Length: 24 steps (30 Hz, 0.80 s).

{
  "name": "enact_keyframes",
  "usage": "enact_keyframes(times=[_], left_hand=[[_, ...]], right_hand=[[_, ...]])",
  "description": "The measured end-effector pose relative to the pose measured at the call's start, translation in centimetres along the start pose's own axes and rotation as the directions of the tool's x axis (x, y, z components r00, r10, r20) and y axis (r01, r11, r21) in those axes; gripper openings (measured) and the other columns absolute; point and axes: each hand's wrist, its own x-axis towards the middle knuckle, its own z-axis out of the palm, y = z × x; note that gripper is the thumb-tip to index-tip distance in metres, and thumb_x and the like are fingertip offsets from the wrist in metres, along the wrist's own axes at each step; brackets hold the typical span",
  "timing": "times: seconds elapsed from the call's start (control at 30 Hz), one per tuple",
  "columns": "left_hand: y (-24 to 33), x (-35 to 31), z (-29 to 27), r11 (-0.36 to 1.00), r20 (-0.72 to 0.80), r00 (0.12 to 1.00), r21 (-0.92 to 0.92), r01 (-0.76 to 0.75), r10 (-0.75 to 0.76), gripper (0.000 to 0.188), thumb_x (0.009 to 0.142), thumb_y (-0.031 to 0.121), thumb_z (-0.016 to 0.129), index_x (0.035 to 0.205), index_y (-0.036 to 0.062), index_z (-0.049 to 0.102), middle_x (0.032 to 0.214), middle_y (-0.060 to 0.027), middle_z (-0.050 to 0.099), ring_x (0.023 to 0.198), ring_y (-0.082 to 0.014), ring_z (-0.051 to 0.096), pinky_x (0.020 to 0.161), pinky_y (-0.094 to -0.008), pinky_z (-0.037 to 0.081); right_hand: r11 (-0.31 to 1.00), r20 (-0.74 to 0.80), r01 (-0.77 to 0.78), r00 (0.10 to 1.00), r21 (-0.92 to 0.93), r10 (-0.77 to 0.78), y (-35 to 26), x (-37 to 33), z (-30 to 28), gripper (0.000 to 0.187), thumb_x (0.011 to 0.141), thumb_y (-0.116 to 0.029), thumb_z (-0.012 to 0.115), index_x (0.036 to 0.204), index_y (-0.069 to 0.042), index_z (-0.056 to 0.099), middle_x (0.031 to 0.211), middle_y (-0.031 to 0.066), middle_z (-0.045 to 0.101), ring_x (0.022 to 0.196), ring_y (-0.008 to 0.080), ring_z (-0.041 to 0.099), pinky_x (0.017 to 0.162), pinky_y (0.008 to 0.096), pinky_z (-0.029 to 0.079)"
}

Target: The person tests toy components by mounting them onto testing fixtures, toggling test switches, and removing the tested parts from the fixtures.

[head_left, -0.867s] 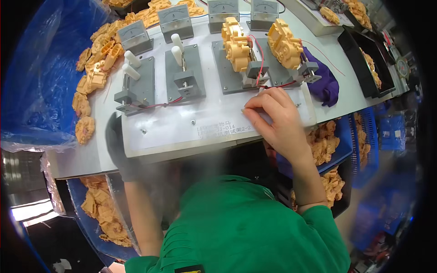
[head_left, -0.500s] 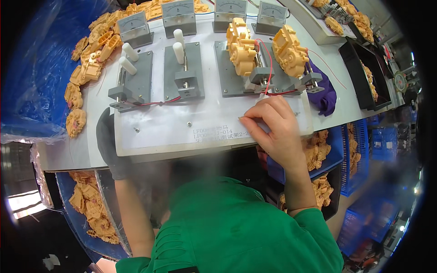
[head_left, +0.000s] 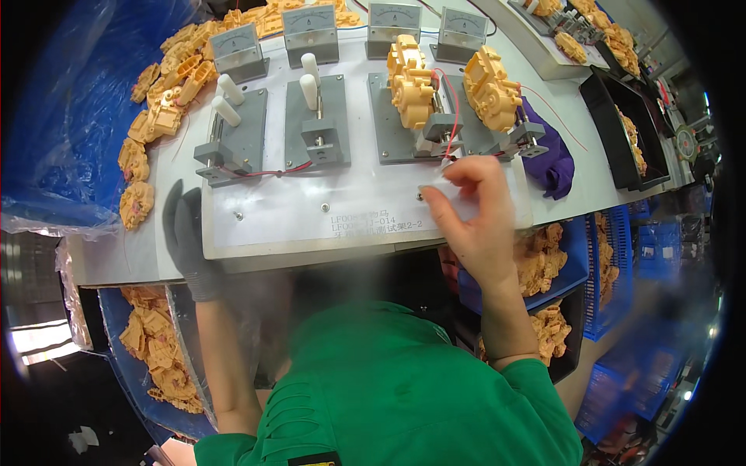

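My left hand (head_left: 193,247), in a grey glove, rests at the left edge of the white test board (head_left: 272,233), fingers stretched and holding nothing. My bare right hand (head_left: 483,221) hovers over the right part of the board, thumb and curled fingers apart. Its fingertips are beside a small white connector (head_left: 447,162) on a red wire (head_left: 457,101). That wire runs up to a yellow plastic gearbox (head_left: 412,81) seated on a grey fixture (head_left: 382,140). A second yellow gearbox (head_left: 493,89) sits on the fixture to its right.
Two fixtures with white pegs (head_left: 309,92) stand on the left, and several analog meters (head_left: 309,31) line the back. More yellow gearboxes (head_left: 155,116) curve along the left. A purple cloth (head_left: 550,159) and black tray (head_left: 649,175) lie right. Bins (head_left: 466,291) stand below the table.
My right thumb and fingers have spread apart from a near pinch close to the connector. My left hand stays beside the board, and the view has shifted slightly.
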Motion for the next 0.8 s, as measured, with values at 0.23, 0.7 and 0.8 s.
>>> enact_keyframes(times=[0.23, 0.7, 0.8], left_hand=[[12.5, 3.3, 6.5, 0.847, 0.478, 0.736, -0.031, -0.531, 0.480, 0.045, 0.092, 0.010, 0.068, 0.136, 0.0021, 0.058, 0.130, -0.0078, 0.063, 0.122, -0.0173, 0.057, 0.109, -0.0356, 0.042], [19.0, 4.2, 21.5, -0.026, 0.950, -0.052, -0.046, -0.999, 0.309, 0.023, 0.080, 0.015, 0.071, 0.102, 0.0155, 0.076, 0.096, -0.0093, 0.075, 0.087, -0.0325, 0.073, 0.072, -0.0458, 0.057], [22.7, 3.9, 14.9, 0.719, 0.807, 0.591, 0.416, -0.556, -0.010, 0.032, 0.091, 0.020, 0.062, 0.119, 0.0056, 0.065, 0.111, -0.0116, 0.072, 0.093, -0.0299, 0.072, 0.080, -0.0445, 0.058]], right_hand=[[0.944, 0.053, -0.120, 0.993, 0.307, 0.109, -0.2, 0.6, 0.4, 0.056, 0.084, -0.011, 0.078, 0.134, -0.007, 0.052, 0.118, 0.0058, 0.062, 0.097, 0.0166, 0.061, 0.082, 0.0303, 0.047], [0.809, 0.108, -0.224, 0.974, 0.543, 0.197, 1.1, 0.2, 0.2, 0.028, 0.092, -0.001, 0.067, 0.119, -0.004, 0.061, 0.114, 0.0019, 0.060, 0.090, 0.0095, 0.054, 0.081, 0.0244, 0.046], [0.877, 0.055, -0.098, 0.995, 0.471, 0.081, 2.0, 0.7, 0.3, 0.030, 0.097, -0.003, 0.061, 0.127, -0.006, 0.059, 0.114, 0.0019, 0.060, 0.091, 0.0064, 0.053, 0.079, 0.0188, 0.043]])
